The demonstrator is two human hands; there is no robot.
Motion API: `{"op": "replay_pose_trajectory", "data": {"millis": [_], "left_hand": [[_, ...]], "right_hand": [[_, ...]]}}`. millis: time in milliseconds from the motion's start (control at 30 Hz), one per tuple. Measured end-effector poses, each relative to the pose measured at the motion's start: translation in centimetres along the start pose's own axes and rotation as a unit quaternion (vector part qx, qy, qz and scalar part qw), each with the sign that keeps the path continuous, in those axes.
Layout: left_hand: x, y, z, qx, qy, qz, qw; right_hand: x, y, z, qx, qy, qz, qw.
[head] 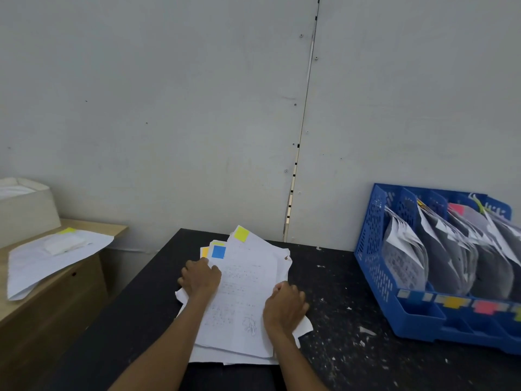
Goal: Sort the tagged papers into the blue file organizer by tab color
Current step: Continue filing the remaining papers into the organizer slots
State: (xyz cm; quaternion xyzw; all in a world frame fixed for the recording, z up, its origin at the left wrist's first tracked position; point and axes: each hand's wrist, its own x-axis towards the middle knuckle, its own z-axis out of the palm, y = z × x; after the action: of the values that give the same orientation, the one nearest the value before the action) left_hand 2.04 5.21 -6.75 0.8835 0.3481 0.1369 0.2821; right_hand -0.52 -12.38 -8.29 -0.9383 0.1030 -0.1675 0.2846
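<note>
Now, left hand [200, 275] and right hand [284, 303] in a curled grip on the rumpled white paper stack [243, 289].

Pile of papers [245, 292] on a black table [352, 320], left hand [200, 278] gripping its left edge, right hand [284, 304] gripping its right edge, blue tab [218, 252] on top sheet, blue organizer [372, 249] holding papers at far right

You show only your left hand [200, 277] and right hand [284, 304], both bare, with the left forearm [169, 342] and right forearm [293, 359] uncovered right down to the frame's bottom edge (roughly the elbows).
</note>
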Motion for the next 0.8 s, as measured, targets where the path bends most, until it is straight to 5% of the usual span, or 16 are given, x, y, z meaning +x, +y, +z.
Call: {"op": "replay_pose_trajectory", "data": {"millis": [267,567,800], "left_hand": [[1.4,0.9,0.0,-0.024,-0.015,0.000,1.000],[1.9,0.8,0.5,-0.150,0.067,0.045,0.985],[0.3,1.7,-0.5,-0.328,0.065,0.152,0.930]], "right_hand": [[0.2,0.1,0.4,0.003,0.010,-0.004,1.000],[0.6,0.2,0.5,0.040,0.019,0.007,0.999],[0.8,0.2,0.9,0.100,0.036,0.028,0.994]]}}
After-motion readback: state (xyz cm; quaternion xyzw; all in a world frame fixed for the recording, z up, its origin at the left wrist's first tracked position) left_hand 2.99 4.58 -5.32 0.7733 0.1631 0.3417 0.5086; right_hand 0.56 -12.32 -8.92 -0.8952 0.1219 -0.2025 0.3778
